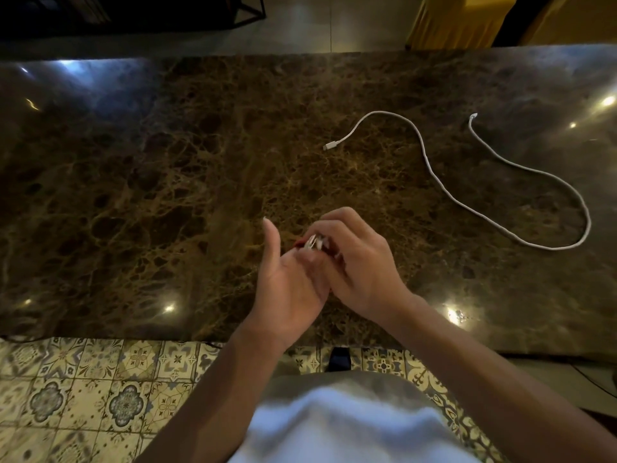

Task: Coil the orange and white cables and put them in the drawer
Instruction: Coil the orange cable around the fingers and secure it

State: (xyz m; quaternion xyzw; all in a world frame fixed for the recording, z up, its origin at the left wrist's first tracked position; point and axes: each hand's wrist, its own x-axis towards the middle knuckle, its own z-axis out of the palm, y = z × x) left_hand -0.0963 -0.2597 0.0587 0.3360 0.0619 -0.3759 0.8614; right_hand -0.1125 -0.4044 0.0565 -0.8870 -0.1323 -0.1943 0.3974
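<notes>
A dark marble countertop (167, 195) spans the view. The white cable (434, 175) lies uncoiled on it, beyond and right of the hands. The right hand (357, 262) curls its fingers over a small orange bundle (309, 244), pressed against the left hand (287, 289), whose thumb points up.

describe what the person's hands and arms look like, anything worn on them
Both arms are bare from the bottom of the frame to the wrists: no sleeves, watch or bracelets in view. The left hand and right hand are ungloved, and no rings are visible. A light-coloured garment covers the torso below.
</notes>
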